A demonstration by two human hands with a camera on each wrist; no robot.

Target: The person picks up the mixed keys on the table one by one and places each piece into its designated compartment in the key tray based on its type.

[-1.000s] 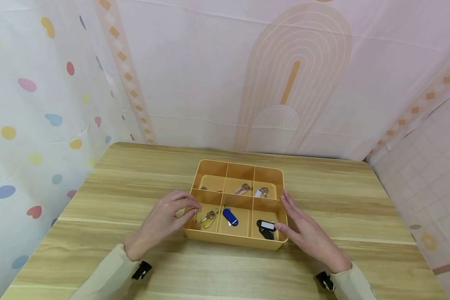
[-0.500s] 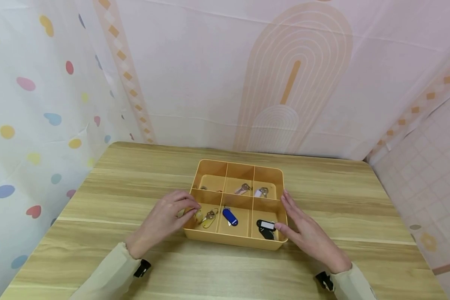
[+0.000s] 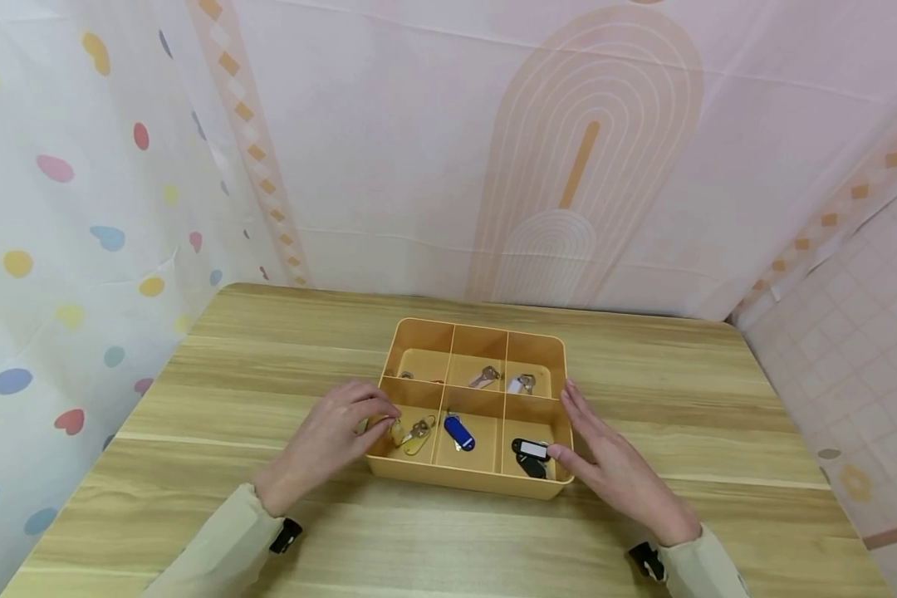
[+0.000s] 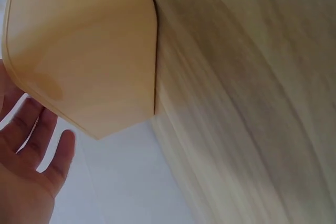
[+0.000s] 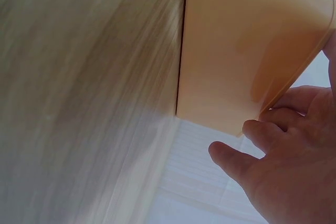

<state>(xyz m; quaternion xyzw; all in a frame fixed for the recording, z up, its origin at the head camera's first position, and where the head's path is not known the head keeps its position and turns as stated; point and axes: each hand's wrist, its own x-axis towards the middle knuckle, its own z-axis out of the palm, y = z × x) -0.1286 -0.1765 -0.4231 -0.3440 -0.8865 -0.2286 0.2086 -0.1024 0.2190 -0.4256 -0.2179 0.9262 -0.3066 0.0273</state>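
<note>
A tan six-compartment organizer box (image 3: pixel 463 476) sits on the table. My left hand (image 3: pixel 336 432) reaches over its left rim, thumb and index finger pinching a yellow key tag (image 3: pixel 396 433) in the front left compartment. Another yellow tag (image 3: pixel 416 445) lies beside it with a key (image 3: pixel 420 429). My right hand (image 3: pixel 616 473) rests at the right rim, fingers fairly straight, thumb over the edge near a black key tag (image 3: pixel 531 449). The wrist views show the box's outer walls (image 4: pixel 89 51) and the hands' fingers at the rim, not the compartments' contents.
The front middle compartment holds a blue key tag (image 3: pixel 459 433). Behind it lies a key (image 3: pixel 484 377), and a white tag with a key (image 3: pixel 522 384) is in the back right. The back left contents are mostly hidden. Patterned curtains (image 3: pixel 389 149) hang behind the wooden table (image 3: pixel 284 332).
The yellow tag at my left fingertips has turned and appears narrower. Both hands stay nearly in place, and the box has not moved.
</note>
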